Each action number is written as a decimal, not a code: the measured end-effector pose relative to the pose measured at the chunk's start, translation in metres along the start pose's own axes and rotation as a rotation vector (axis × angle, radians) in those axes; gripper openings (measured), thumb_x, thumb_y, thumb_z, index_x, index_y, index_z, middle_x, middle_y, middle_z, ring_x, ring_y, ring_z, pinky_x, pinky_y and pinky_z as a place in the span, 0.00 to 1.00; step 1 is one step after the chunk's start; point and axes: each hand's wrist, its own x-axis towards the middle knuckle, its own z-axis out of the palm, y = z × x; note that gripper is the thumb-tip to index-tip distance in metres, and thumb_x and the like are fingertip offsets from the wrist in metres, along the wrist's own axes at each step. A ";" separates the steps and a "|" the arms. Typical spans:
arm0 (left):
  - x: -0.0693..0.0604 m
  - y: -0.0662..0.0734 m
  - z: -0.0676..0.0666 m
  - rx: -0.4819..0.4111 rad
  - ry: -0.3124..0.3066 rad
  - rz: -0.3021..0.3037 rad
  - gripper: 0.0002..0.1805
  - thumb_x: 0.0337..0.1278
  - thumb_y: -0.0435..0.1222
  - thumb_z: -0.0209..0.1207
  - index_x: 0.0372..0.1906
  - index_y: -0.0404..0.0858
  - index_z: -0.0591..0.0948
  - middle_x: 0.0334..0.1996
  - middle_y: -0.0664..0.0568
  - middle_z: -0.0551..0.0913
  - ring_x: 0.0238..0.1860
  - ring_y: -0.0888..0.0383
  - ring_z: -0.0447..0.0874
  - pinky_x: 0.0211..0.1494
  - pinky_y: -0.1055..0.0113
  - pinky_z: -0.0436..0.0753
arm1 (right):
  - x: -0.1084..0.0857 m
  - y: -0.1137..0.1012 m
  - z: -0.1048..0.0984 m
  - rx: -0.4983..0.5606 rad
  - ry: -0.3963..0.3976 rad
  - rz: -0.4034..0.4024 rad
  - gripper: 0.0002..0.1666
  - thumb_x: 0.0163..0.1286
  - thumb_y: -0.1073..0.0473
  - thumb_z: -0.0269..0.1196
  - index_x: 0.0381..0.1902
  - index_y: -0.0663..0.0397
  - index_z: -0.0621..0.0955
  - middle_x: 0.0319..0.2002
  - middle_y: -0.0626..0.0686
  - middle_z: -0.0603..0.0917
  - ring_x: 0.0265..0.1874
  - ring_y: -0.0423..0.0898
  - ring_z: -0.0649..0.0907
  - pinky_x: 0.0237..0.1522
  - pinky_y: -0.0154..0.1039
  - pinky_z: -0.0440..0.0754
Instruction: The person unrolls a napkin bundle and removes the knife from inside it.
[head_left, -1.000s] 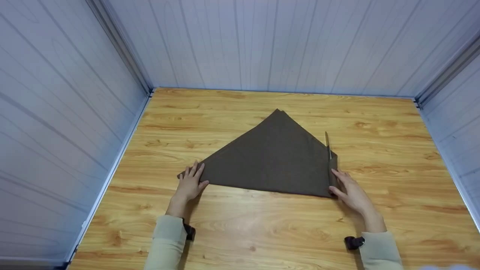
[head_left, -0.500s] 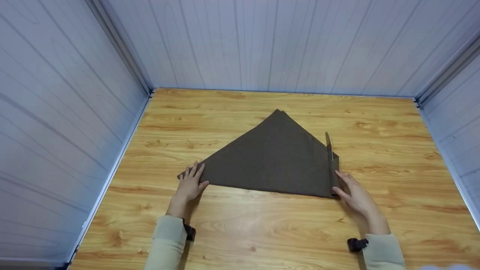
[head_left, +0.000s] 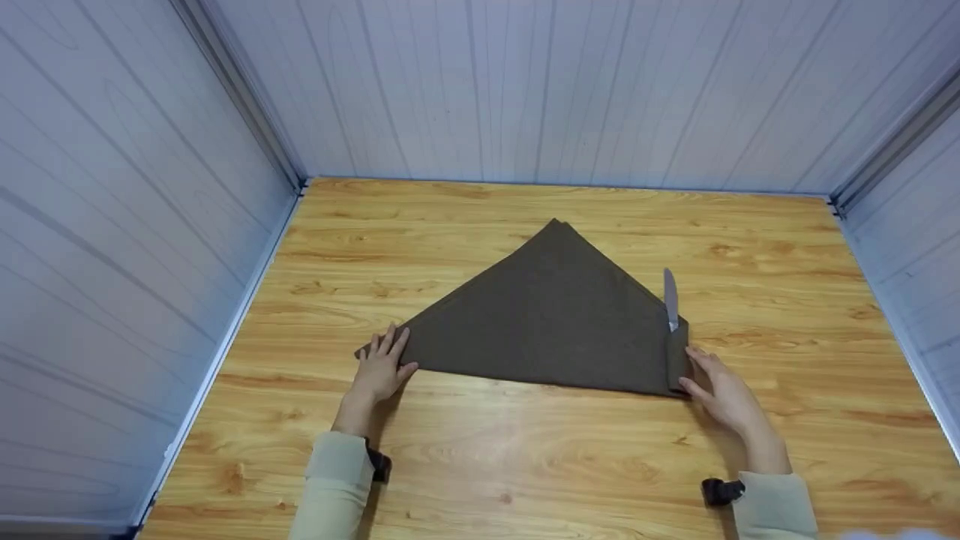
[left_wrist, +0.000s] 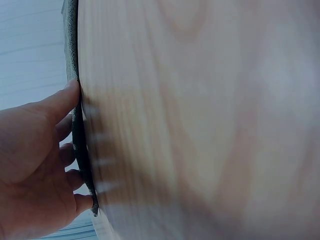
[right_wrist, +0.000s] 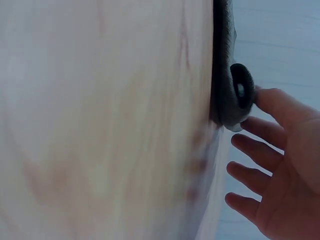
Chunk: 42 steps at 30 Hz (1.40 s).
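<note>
A dark brown cloth [head_left: 532, 315], folded to a triangle, lies on the wooden tabletop, its peak pointing away from me. Its right end is rolled around a table knife [head_left: 671, 292]; the blade sticks out at the far end, and the handle is hidden in the roll [head_left: 678, 361]. My left hand [head_left: 380, 367] rests on the cloth's left corner with fingers spread. My right hand [head_left: 724, 394] touches the outer side of the roll with thumb and index fingertips. In the right wrist view, the roll's near end [right_wrist: 242, 92] shows a hollow with something shiny inside; the other fingers [right_wrist: 250, 177] are apart from it.
The wooden tabletop [head_left: 480, 457] extends around the cloth on all sides. Pale panelled walls stand at the back [head_left: 510, 90], at the left [head_left: 112, 247] and at the right [head_left: 915, 210].
The rolled end has turned outward to the right along with my right hand. The knife has shifted right and its blade now shows its flat side. My left hand has stayed in place.
</note>
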 end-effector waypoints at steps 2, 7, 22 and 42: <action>0.000 0.000 0.000 0.002 0.003 0.000 0.35 0.61 0.46 0.48 0.68 0.37 0.52 0.67 0.37 0.44 0.64 0.33 0.38 0.58 0.36 0.46 | -0.002 0.001 -0.001 -0.001 -0.002 0.001 0.36 0.66 0.50 0.54 0.63 0.67 0.59 0.62 0.70 0.58 0.61 0.68 0.53 0.56 0.61 0.52; 0.000 0.000 0.000 0.000 0.003 -0.004 0.35 0.61 0.46 0.49 0.68 0.37 0.52 0.67 0.37 0.44 0.64 0.34 0.38 0.58 0.36 0.46 | -0.003 0.002 -0.002 -0.002 0.000 0.002 0.36 0.66 0.48 0.53 0.63 0.66 0.60 0.62 0.70 0.58 0.60 0.68 0.54 0.56 0.62 0.52; 0.001 -0.002 0.001 -0.021 -0.009 -0.010 0.35 0.61 0.46 0.49 0.68 0.37 0.52 0.67 0.37 0.43 0.64 0.34 0.37 0.58 0.36 0.44 | 0.004 -0.012 0.008 -0.002 0.033 -0.034 0.34 0.64 0.54 0.56 0.62 0.69 0.62 0.61 0.72 0.56 0.60 0.69 0.55 0.56 0.62 0.53; 0.000 -0.002 0.002 -0.007 0.046 0.024 0.34 0.60 0.45 0.50 0.67 0.36 0.54 0.66 0.36 0.46 0.63 0.32 0.40 0.57 0.35 0.47 | 0.011 -0.026 0.020 -0.027 0.038 -0.009 0.33 0.61 0.57 0.59 0.60 0.69 0.64 0.63 0.71 0.53 0.59 0.68 0.56 0.56 0.60 0.56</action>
